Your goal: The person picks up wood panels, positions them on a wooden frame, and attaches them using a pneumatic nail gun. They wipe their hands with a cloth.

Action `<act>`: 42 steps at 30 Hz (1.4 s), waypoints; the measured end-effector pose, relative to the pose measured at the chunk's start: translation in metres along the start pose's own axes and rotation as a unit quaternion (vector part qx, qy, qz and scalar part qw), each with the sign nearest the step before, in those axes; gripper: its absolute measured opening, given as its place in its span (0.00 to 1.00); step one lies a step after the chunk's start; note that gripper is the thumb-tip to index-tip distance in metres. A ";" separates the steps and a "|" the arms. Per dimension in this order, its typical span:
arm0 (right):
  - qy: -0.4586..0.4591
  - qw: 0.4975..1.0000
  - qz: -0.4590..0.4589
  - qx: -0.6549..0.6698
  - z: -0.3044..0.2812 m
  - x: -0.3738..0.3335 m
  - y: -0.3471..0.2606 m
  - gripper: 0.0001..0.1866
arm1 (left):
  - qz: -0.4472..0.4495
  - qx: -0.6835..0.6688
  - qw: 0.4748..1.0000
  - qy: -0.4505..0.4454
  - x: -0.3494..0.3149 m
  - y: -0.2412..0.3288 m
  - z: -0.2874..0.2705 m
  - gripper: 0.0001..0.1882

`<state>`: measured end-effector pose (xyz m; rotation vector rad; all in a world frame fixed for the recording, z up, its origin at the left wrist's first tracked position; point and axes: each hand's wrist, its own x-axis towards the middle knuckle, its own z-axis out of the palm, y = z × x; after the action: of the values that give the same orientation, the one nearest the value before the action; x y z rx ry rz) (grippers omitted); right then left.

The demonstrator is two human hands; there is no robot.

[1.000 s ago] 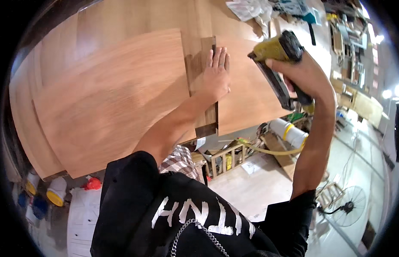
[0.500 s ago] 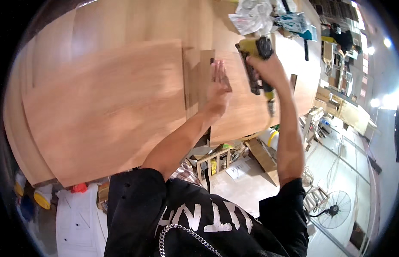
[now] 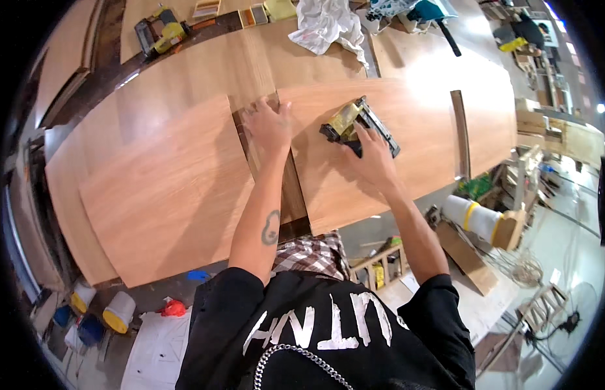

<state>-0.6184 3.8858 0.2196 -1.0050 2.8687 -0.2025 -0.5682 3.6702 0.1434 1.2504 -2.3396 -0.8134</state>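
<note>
My left hand (image 3: 268, 127) rests with its fingers spread on a narrow wooden strip (image 3: 251, 157), in the gap between two wide wood panels. The left panel (image 3: 166, 188) and the right panel (image 3: 393, 175) lie flat on a larger wooden surface. On the right panel a yellow and black nail gun (image 3: 344, 122) lies on its side. My right hand (image 3: 374, 159) touches the nail gun's black handle, its thumb and fingers apart and not wrapped tightly round it.
Another yellow and black power tool (image 3: 164, 36) stands at the far left, near small boxes (image 3: 253, 14). A crumpled white plastic bag (image 3: 328, 29) and a teal bag (image 3: 432, 10) lie at the back. A dark slot (image 3: 460, 133) crosses the right panel. White buckets (image 3: 471, 214) stand below.
The nail gun has come down from my raised right hand onto the right panel, and that hand's grip has loosened. My left hand's fingers have spread. The whole view has shifted.
</note>
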 end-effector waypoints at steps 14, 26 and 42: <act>0.157 0.932 0.281 0.169 0.010 0.137 0.302 0.25 | -0.160 -0.116 0.971 0.131 0.026 -0.011 0.023 0.13; -0.030 0.979 0.046 -0.195 0.042 0.179 0.400 0.13 | -0.073 -0.003 0.986 0.152 0.024 0.009 0.020 0.10; -0.070 0.932 0.344 -0.095 -0.008 0.205 0.312 0.41 | -0.120 -0.078 0.970 0.196 0.013 0.017 0.016 0.05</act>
<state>-0.9710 3.9998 0.1696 0.0212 2.9319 0.1988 -0.5947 3.6719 0.1430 1.4880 -1.8040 -0.7283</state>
